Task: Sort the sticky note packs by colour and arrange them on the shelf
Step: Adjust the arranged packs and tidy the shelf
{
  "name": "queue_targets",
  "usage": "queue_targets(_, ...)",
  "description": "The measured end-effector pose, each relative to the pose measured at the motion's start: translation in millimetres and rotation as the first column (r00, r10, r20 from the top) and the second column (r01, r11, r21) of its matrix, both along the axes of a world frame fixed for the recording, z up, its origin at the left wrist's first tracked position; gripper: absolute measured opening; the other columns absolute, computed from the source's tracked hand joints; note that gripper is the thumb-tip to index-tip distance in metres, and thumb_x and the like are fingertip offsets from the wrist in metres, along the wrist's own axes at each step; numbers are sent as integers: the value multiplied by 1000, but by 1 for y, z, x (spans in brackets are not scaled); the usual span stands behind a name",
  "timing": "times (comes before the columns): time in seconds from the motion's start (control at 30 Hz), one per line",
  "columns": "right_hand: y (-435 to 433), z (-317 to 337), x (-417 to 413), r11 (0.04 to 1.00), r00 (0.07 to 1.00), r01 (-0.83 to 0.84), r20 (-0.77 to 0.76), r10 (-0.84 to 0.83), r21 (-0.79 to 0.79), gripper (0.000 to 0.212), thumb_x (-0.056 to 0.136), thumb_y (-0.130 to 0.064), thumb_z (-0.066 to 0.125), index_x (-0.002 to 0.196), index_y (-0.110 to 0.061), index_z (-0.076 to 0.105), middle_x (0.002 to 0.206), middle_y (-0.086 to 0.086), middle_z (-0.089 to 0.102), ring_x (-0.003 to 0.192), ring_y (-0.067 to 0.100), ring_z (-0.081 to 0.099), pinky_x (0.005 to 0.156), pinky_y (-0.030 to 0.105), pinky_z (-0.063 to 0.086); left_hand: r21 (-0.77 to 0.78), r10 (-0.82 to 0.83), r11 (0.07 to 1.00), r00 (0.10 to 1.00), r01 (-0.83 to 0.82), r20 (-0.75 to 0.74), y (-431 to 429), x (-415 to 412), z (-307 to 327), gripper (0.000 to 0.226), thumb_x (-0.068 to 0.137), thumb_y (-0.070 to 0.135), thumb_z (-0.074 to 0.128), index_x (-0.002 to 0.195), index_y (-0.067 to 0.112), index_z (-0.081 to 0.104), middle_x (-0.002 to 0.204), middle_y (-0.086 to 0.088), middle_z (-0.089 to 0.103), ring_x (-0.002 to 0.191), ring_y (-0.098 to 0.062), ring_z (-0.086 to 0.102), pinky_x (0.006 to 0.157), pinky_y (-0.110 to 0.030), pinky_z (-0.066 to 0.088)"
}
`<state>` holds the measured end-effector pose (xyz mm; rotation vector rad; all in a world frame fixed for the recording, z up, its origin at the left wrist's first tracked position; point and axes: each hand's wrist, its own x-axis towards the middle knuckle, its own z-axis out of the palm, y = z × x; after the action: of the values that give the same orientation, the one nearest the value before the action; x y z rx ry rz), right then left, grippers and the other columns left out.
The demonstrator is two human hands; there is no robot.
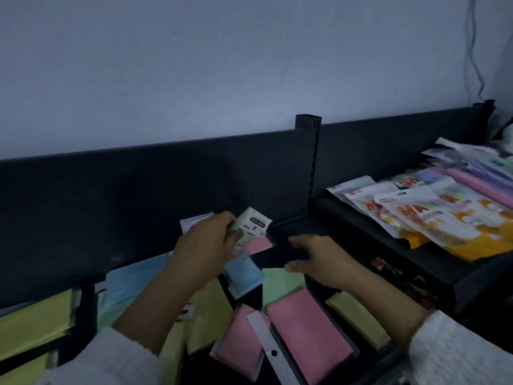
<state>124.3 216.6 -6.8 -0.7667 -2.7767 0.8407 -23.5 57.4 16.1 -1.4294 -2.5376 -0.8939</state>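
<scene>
Pale matte wall (194,65) on top, dark matte back panel (111,190) below it, split by a slotted upright (312,151). The shelf (485,279) on the right carries glossy printed pouches (433,218), overlapping flat.

The sticky note packs lie loose in the lower bay, flat rectangles in film wrap:
- big pink pack (308,334)
- yellow pack (33,318) at far left
- green pack (280,284) at centre
- small blue pack (243,273), tilted, under the left wrist

A white hang-tab strip (266,337) with a punched hole lies beside the pink pack.

Left hand (202,245): fingers curled around a pale labelled pack (252,225), held up near the back panel. Right hand (319,262): fingers straight, thumb spread wide, at a dark bar (274,257). Can't tell if it touches. The sleeves are white knit.
</scene>
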Motion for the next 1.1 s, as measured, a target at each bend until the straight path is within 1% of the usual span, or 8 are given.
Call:
queue_targets(0.1,0,-14,-14,998,949,-43,314,23,55,75,81,-45,67,142,-15,36,146,5,32,134,22,31,109,34,34,-18,30,999,999,-31,-26,-7,-15,-3,12,92,33,50,87,23,49,85,8,59,78,-13,58,68,-34,48)
queue_targets(0.27,6,-20,-25,997,962,-50,271,33,54,35,70,-39,78,96,-26,60,110,-1,41,116,17,43,93,30,45,-53,56,997,997,-59,-43,-7,-33,-12,18,91,35,51,78,25,43,71,13,48,71,-11,54,58,-28,37)
queue_targets(0.43,13,-18,-38,994,936,-84,349,56,65,40,75,-39,73,104,-21,52,109,0,43,112,17,41,88,28,43,-9,11,1000,1000,-11,-8,-7,-41,-16,14,87,31,54,81,22,46,76,10,51,72,-11,54,61,-32,45)
queue_targets(0.53,16,-9,-42,1000,973,5,232,-3,-8,37,74,-29,76,98,-17,49,98,-3,55,91,13,54,71,26,47,-9,-31,999,999,31,-15,-12,-41,-15,14,81,34,59,84,26,48,80,15,45,75,-7,51,64,-30,44)
queue_targets(0.63,27,5,-39,993,994,94,-46,-98,-78,30,71,-15,79,86,-16,53,82,-6,59,71,6,56,54,16,41,-9,-36,999,999,36,-39,-20,-39,-14,15,77,31,62,86,29,51,81,18,45,78,-4,50,64,-26,42)
queue_targets(0.77,33,24,-32,964,910,138,-356,-215,-228,33,69,-1,78,79,-24,57,85,-3,62,80,13,60,64,19,46,-25,-15,1000,993,12,-121,-27,-32,-12,21,74,22,65,82,31,48,83,18,44,78,-3,49,62,-24,39)
queue_targets(0.93,23,33,-26,939,858,40,-470,-206,-340,32,74,6,70,82,-24,63,89,2,67,81,15,63,67,25,51,-34,37,999,992,-42,-119,-34,-14,-4,16,76,21,63,85,28,51,88,16,50,84,-9,54,72,-32,49)
queue_targets(1.1,4,32,-24,949,839,-92,-537,-88,-301,34,77,10,64,83,-24,62,84,-3,65,77,11,60,64,22,47,-5,104,994,976,-106,-192,-50,10,-3,20,73,24,64,81,30,47,88,13,51,83,-9,54,66,-30,45)
